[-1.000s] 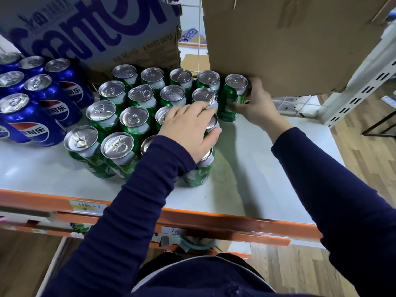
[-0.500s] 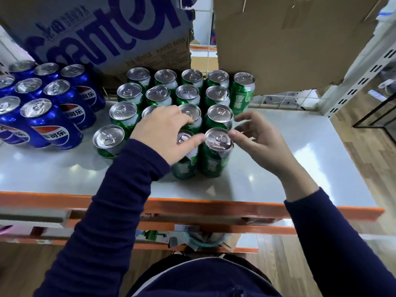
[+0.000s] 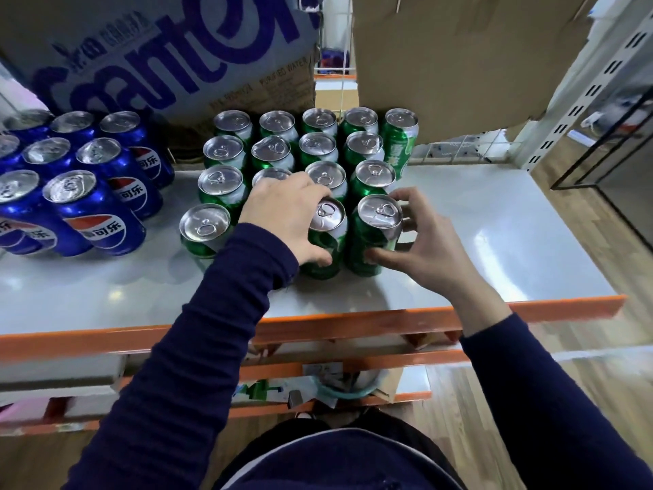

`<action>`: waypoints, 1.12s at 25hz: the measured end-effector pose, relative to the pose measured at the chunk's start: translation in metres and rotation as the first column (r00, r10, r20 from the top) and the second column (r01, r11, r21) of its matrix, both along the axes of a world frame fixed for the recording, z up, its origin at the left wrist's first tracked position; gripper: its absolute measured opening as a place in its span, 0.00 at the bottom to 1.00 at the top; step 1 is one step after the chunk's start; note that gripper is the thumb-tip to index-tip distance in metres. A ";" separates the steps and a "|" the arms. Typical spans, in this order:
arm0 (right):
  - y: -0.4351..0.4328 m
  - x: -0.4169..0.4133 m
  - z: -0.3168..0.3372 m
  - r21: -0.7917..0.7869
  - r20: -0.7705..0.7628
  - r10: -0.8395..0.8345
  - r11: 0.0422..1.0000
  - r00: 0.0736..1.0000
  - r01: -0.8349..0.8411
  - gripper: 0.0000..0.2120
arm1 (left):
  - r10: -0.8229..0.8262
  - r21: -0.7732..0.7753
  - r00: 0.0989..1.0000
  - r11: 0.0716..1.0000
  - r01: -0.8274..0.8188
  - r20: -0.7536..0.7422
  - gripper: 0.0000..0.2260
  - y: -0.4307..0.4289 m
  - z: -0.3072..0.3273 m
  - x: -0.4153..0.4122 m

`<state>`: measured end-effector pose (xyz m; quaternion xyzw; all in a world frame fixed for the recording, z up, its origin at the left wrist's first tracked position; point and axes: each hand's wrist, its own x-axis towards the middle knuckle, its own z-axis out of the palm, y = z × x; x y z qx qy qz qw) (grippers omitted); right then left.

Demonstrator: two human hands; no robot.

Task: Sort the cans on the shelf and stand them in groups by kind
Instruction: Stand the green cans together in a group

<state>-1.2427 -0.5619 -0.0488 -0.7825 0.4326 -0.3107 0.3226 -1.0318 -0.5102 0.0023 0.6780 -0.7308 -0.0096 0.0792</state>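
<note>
Several green cans [image 3: 319, 145] stand upright in rows in the middle of the grey shelf [image 3: 494, 249]. Several blue cans [image 3: 93, 213] stand grouped at the left. My left hand [image 3: 286, 213] grips a green can [image 3: 327, 238] in the front row, thumb on its side and fingers at its rim. My right hand [image 3: 420, 242] grips the green can beside it [image 3: 374, 235], thumb on its front and fingers curled behind it. One more green can [image 3: 203, 229] stands at the front left of the group. All cans are upright.
A cardboard box with blue lettering [image 3: 159, 58] stands behind the cans at the back left. A plain cardboard box [image 3: 459, 54] hangs over the back right. The shelf's orange front edge [image 3: 353, 323] runs below my arms. A white upright post [image 3: 579, 100] stands at the right.
My right hand left the back-row can, came forward and closed round the front right green can. My left hand slid from the can tops onto the neighbouring front can.
</note>
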 end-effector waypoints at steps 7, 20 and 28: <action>-0.001 -0.001 -0.002 0.037 -0.013 0.000 0.999 1.000 0.000 0.34 | -0.015 0.005 0.999 1.000 0.015 -0.044 0.38 -0.001 -0.002 0.003; 0.017 0.063 0.046 -0.530 -0.290 0.174 0.790 0.941 -0.309 0.22 | 0.310 0.036 0.933 0.950 -0.309 -0.181 0.44 0.066 0.010 0.069; 0.035 0.116 0.040 -0.356 -0.527 0.084 0.882 0.845 -0.310 0.38 | 0.278 -0.016 0.930 0.957 -0.290 -0.240 0.34 0.065 -0.013 0.093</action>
